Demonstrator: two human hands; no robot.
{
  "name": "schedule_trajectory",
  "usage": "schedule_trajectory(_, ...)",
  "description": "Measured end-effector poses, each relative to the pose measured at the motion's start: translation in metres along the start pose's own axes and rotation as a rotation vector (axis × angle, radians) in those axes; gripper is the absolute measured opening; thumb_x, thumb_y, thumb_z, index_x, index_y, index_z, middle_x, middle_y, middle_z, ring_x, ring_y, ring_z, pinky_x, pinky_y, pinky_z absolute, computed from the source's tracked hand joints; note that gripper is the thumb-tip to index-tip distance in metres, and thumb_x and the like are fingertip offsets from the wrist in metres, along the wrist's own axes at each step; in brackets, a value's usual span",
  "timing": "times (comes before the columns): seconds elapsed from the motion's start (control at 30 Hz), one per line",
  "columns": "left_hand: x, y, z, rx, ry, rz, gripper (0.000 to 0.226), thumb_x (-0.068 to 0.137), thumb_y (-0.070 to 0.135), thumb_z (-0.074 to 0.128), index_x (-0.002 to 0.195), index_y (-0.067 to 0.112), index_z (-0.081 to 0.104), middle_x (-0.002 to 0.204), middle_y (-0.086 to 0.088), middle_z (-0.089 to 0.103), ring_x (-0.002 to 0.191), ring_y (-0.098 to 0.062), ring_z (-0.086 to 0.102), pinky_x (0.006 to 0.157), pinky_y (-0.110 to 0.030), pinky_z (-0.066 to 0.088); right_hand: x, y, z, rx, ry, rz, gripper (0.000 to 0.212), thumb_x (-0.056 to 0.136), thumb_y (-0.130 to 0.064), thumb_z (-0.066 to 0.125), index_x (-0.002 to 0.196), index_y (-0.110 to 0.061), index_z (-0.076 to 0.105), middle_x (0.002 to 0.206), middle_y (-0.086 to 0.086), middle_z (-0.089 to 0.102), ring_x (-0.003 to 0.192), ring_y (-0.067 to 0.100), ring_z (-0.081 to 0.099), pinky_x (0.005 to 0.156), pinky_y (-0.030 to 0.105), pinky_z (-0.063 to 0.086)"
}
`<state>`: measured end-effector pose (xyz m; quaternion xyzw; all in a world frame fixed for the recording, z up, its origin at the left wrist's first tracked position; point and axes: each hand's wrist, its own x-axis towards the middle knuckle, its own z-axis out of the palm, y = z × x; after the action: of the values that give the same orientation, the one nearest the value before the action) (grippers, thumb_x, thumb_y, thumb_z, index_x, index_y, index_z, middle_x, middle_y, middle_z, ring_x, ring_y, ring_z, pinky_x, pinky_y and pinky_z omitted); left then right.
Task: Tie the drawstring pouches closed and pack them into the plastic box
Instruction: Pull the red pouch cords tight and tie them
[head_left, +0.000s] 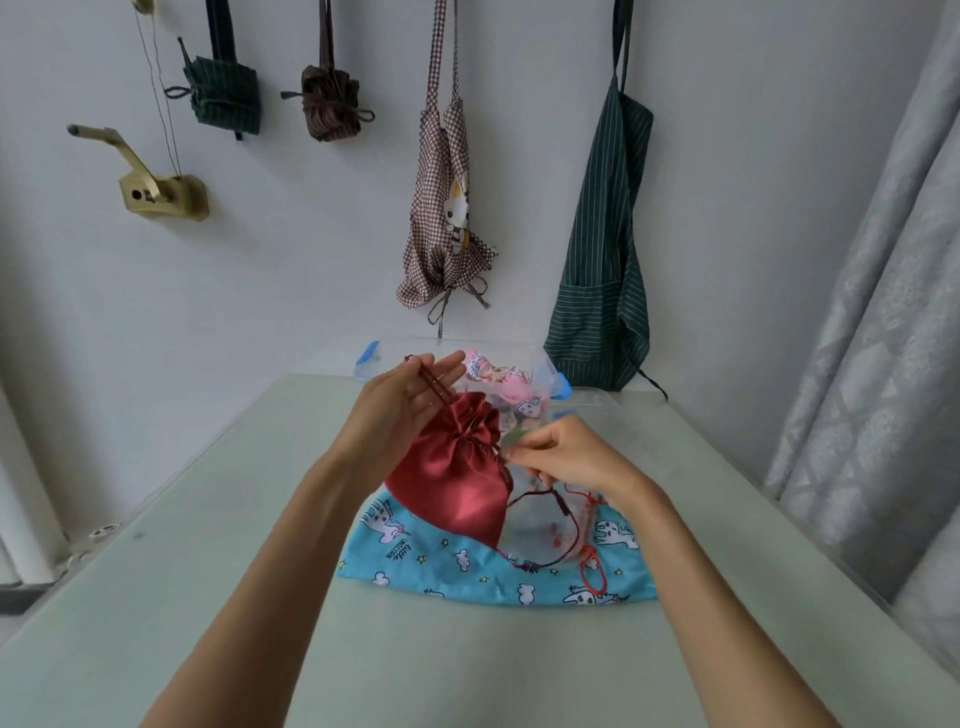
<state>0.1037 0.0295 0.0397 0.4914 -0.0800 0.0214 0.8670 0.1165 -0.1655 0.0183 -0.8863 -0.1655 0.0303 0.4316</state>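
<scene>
1. Upper left of frame: a brass wall bracket (156, 192) with a crank handle was fixed to the white wall; two folded striped cloth bundles (223, 96) hung to its right.
2. Left of centre: left hand (402, 400) was raised above the table, fingers mostly extended. The dark red drawstring (436, 389) ran across its palm, apparently pinched against the fingers; exact grip hard to tell.
3. Centre: red satin pouch (457, 467) was held off the table (208, 571) between both hands, its neck gathered shut and its body hanging down toward lower centre.
4. Below the pouch: a blue unicorn-print pouch (467, 566) lay flat on the table, with a sheer pouch with red cords (561, 525) on top of it.
5. Behind the hands, centre: clear plastic box (519, 384) with blue clips stood at the table's far edge, with pink printed pouches inside.
6. Right of centre: right hand (566, 457) had its fingers curled, pinching the other cord end right at the pouch's neck.
7. Upper centre to right: a checked apron (447, 208) and a green striped apron (602, 234) hung on the wall; a grey curtain (872, 312) filled the right edge.
</scene>
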Motion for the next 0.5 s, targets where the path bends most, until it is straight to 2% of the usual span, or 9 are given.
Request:
schedule_trajectory(0.03, -0.002, -0.004, -0.002, -0.028, -0.002, -0.056, 0.023, 0.102, 0.016, 0.033, 0.087, 0.016, 0.050, 0.110, -0.006, 0.070, 0.092, -0.009, 0.070, 0.083, -0.023, 0.053, -0.002, 0.004, 0.006, -0.021, -0.040, 0.009, 0.016, 0.085, -0.023, 0.068, 0.093, -0.010, 0.075, 0.055, -0.007, 0.056, 0.049, 0.006, 0.045, 0.058, 0.018, 0.040)
schedule_trajectory(0.1, -0.005, -0.012, -0.009, -0.006, 0.002, -0.199, 0.022, 0.100, 0.014, 0.038, 0.086, 0.014, 0.055, 0.094, -0.004, 0.075, 0.074, -0.006, 0.071, 0.066, -0.018, 0.056, -0.007, 0.010, 0.014, -0.090, -0.147, 0.030, 0.010, 0.084, -0.021, 0.068, 0.084, -0.014, 0.076, 0.053, -0.009, 0.056, 0.049, 0.007, 0.043, 0.057, 0.022, 0.038)
schedule_trajectory(0.17, -0.009, -0.023, -0.017, 0.172, -0.026, -0.338, 0.021, 0.097, 0.013, 0.044, 0.089, 0.011, 0.063, 0.074, 0.002, 0.073, 0.053, -0.001, 0.063, 0.050, -0.011, 0.050, -0.014, 0.011, 0.018, -0.147, -0.258, 0.058, 0.020, 0.084, -0.025, 0.069, 0.064, -0.025, 0.072, 0.050, -0.011, 0.056, 0.047, 0.007, 0.042, 0.054, 0.022, 0.037)
schedule_trajectory(0.2, -0.010, -0.028, -0.021, 0.284, -0.064, -0.398, 0.021, 0.096, 0.013, 0.047, 0.090, 0.010, 0.066, 0.068, 0.005, 0.070, 0.048, 0.001, 0.057, 0.047, -0.009, 0.045, -0.018, 0.009, 0.017, -0.169, -0.315, 0.079, 0.028, 0.084, -0.028, 0.069, 0.055, -0.027, 0.068, 0.049, -0.012, 0.056, 0.047, 0.007, 0.041, 0.052, 0.021, 0.035)
schedule_trajectory(0.23, -0.011, -0.034, -0.025, 0.386, -0.120, -0.454, 0.021, 0.095, 0.014, 0.049, 0.090, 0.010, 0.069, 0.066, 0.007, 0.067, 0.046, 0.001, 0.052, 0.047, -0.008, 0.040, -0.021, 0.008, 0.015, -0.187, -0.375, 0.107, 0.032, 0.084, -0.032, 0.068, 0.052, -0.028, 0.066, 0.048, -0.013, 0.055, 0.047, 0.007, 0.040, 0.052, 0.022, 0.033)
schedule_trajectory(0.37, -0.017, -0.043, -0.030, 0.687, -0.318, -0.544, 0.021, 0.092, 0.018, 0.056, 0.085, 0.015, 0.076, 0.064, 0.006, 0.057, 0.049, -0.002, 0.041, 0.057, -0.017, 0.029, -0.031, 0.008, 0.002, -0.201, -0.538, 0.146, 0.026, 0.086, -0.043, 0.063, 0.066, -0.029, 0.073, 0.056, -0.009, 0.057, 0.052, 0.010, 0.039, 0.060, 0.026, 0.034)
schedule_trajectory(0.43, -0.022, -0.045, -0.025, 0.764, -0.362, -0.532, 0.022, 0.092, 0.018, 0.056, 0.085, 0.018, 0.077, 0.062, 0.008, 0.055, 0.048, -0.003, 0.040, 0.053, -0.016, 0.030, -0.035, 0.012, -0.002, -0.191, -0.499, 0.131, 0.033, 0.085, -0.047, 0.061, 0.059, -0.029, 0.071, 0.055, -0.012, 0.059, 0.057, 0.009, 0.044, 0.068, 0.028, 0.038)
schedule_trajectory(0.5, -0.028, -0.047, -0.017, 0.848, -0.407, -0.510, 0.034, 0.092, 0.020, 0.057, 0.062, 0.024, 0.074, 0.051, 0.011, 0.048, 0.044, -0.003, 0.037, 0.045, -0.012, 0.027, -0.038, 0.013, -0.006, -0.165, -0.406, 0.123, 0.040, 0.085, -0.050, 0.060, 0.054, -0.025, 0.066, 0.060, -0.012, 0.063, 0.061, 0.002, 0.053, 0.077, 0.027, 0.041)
